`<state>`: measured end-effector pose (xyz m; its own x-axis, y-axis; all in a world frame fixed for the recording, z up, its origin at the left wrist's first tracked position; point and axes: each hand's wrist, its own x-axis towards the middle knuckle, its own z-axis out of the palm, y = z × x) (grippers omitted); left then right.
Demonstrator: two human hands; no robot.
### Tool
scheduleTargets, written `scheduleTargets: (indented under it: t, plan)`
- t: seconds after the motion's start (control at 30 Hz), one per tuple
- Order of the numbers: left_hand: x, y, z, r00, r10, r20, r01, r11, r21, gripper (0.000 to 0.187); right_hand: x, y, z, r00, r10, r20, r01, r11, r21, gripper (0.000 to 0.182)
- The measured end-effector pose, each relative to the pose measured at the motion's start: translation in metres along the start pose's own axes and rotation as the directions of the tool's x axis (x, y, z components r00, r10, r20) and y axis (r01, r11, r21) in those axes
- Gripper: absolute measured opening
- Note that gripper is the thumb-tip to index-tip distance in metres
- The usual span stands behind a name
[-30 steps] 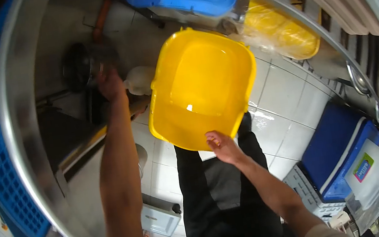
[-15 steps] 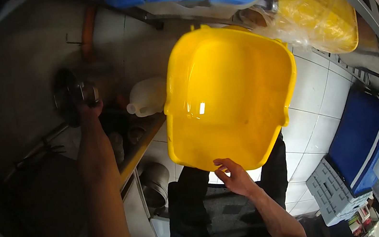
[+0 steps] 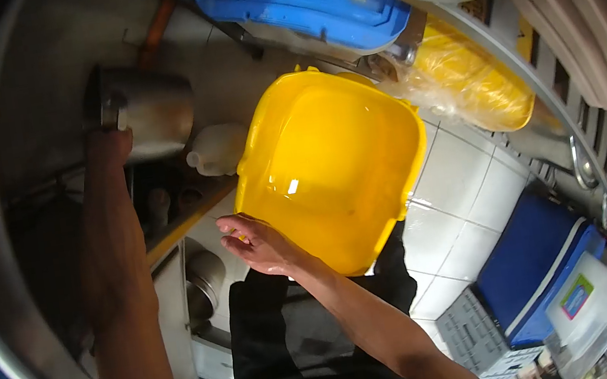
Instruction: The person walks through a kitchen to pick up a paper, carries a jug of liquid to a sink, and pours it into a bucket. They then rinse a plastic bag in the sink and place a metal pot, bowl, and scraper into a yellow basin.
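My left hand reaches under the shelf at the left, its fingers closed around the handle of a metal pot. The pot lies on its side, its dark mouth facing left. My right hand, with nothing in it and its fingers apart, hovers at the lower left edge of a large yellow mop bucket. That bucket is before my legs, its wide mouth facing me. Between pot and bucket stands a whitish plastic jug.
Another metal pot sits below the yellow-edged shelf bar. Overhead are a blue-lidded container and a plastic-wrapped yellow item. A blue box rests over a grey crate on the right, beside the tiled floor.
My right hand has moved left and upward along the bucket's edge. The pot in my left hand shows more fully out of the shadow. The camera view has shifted.
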<state>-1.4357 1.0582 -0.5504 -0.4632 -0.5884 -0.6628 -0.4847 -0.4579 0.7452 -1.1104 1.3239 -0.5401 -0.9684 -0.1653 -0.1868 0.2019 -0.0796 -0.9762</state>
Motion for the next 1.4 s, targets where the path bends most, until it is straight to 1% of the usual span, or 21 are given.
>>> scheduleTargets:
  t: [0.1, 0.2, 0.33, 0.4, 0.47, 0.53, 0.6, 0.67, 0.7, 0.77, 0.8, 0.83, 0.93, 0.97, 1.0, 1.07, 1.2, 1.27, 1.3, 1.37, 1.4]
  plan:
    - [-0.072, -0.004, -0.010, 0.984, -0.160, 0.079, 0.178, 0.921, -0.347, 0.023, -0.037, 0.000, -0.007, 0.994, 0.070, 0.081, -0.071, 0.997, 0.013, 0.021]
    - [-0.162, -0.030, -0.028, 0.956, -0.234, 0.177, 0.291, 0.832, -0.472, 0.020, -0.079, -0.016, -0.027, 0.983, 0.167, 0.072, -0.176, 0.975, 0.137, 0.018]
    - [-0.315, -0.055, -0.040, 0.990, -0.081, 0.119, 0.120, 0.918, -0.379, 0.017, -0.107, -0.070, -0.074, 0.906, 0.421, 0.050, -0.422, 0.885, 0.199, 0.017]
    - [-0.325, -0.092, -0.062, 0.959, 0.073, 0.274, -0.001, 0.967, -0.256, 0.018, -0.114, -0.108, -0.111, 0.947, 0.322, 0.015, -0.318, 0.924, 0.211, 0.019]
    - [-0.387, -0.100, -0.065, 0.974, -0.011, 0.226, 0.058, 0.977, -0.203, 0.018, -0.123, -0.134, -0.152, 0.976, 0.183, -0.122, -0.194, 0.977, -0.085, 0.020]
    - [-0.422, -0.118, -0.082, 0.973, -0.135, 0.185, 0.144, 0.989, -0.036, 0.015, -0.135, -0.222, -0.186, 0.966, 0.131, -0.224, -0.186, 0.952, -0.242, 0.021]
    - [-0.452, -0.134, -0.108, 0.970, -0.135, 0.200, 0.112, 0.986, 0.122, 0.011, -0.137, -0.292, -0.198, 0.971, -0.210, -0.111, 0.110, 0.810, -0.576, 0.027]
    - [-0.483, -0.138, -0.127, 0.973, -0.050, 0.225, -0.028, 0.944, 0.329, 0.027, -0.126, -0.315, -0.184, 0.951, -0.185, 0.249, 0.299, 0.761, -0.575, 0.038]
    - [-0.494, -0.137, -0.135, 0.974, -0.074, 0.212, -0.002, 0.942, 0.336, 0.027, -0.114, -0.305, -0.174, 0.900, -0.167, 0.402, 0.391, 0.716, -0.578, 0.040]
    - [-0.516, -0.140, -0.151, 0.917, 0.057, 0.394, -0.241, 0.868, 0.435, 0.048, -0.078, -0.253, -0.160, 0.861, -0.193, 0.470, 0.490, 0.562, -0.666, 0.040]
    - [-0.508, -0.153, -0.170, 0.889, 0.013, 0.457, -0.272, 0.819, 0.505, 0.060, -0.063, -0.225, -0.160, 0.840, -0.254, 0.480, 0.525, 0.157, -0.836, 0.035]
    - [-0.520, -0.151, -0.176, 0.887, -0.028, 0.460, -0.254, 0.804, 0.538, 0.061, -0.058, -0.195, -0.169, 0.871, -0.036, 0.491, 0.491, -0.004, -0.871, 0.031]
    - [-0.525, -0.164, -0.195, 0.854, 0.037, 0.519, -0.339, 0.796, 0.501, 0.066, -0.099, -0.194, -0.177, 0.888, 0.050, 0.457, 0.450, 0.108, -0.886, 0.029]
    - [-0.533, -0.161, -0.200, 0.867, -0.048, 0.497, -0.264, 0.800, 0.539, 0.068, -0.124, -0.220, -0.178, 0.889, 0.014, 0.457, 0.444, 0.211, -0.871, 0.030]
    - [-0.536, -0.170, -0.210, 0.853, 0.002, 0.523, -0.319, 0.795, 0.516, 0.072, -0.149, -0.256, -0.180, 0.891, -0.019, 0.454, 0.436, 0.312, -0.844, 0.032]
    - [-0.543, -0.178, -0.221, 0.862, -0.060, 0.503, -0.284, 0.765, 0.578, 0.075, -0.184, -0.292, -0.188, 0.974, 0.122, 0.191, 0.153, 0.269, -0.951, 0.035]
    - [-0.551, -0.188, -0.224, 0.826, 0.081, 0.558, -0.451, 0.689, 0.567, 0.078, -0.193, -0.308, -0.189, 0.999, 0.021, 0.031, 0.025, 0.240, -0.971, 0.034]
    - [-0.550, -0.194, -0.229, 0.845, -0.001, 0.534, -0.427, 0.598, 0.678, 0.079, -0.185, -0.287, -0.184, 0.973, 0.103, 0.208, 0.188, 0.177, -0.966, 0.036]
    - [-0.552, -0.194, -0.227, 0.833, 0.041, 0.551, -0.461, 0.604, 0.651, 0.079, -0.180, -0.279, -0.174, 0.965, 0.120, 0.232, 0.227, 0.050, -0.973, 0.026]
    - [-0.556, -0.188, -0.219, 0.841, 0.022, 0.540, -0.442, 0.602, 0.665, 0.079, -0.176, -0.258, -0.148, 0.926, -0.052, 0.374, 0.373, -0.022, -0.928, 0.015]
    - [-0.559, -0.185, -0.216, 0.850, 0.006, 0.527, -0.422, 0.607, 0.673, 0.079, -0.186, -0.241, -0.140, 0.839, -0.089, 0.537, 0.541, 0.039, -0.840, 0.015]
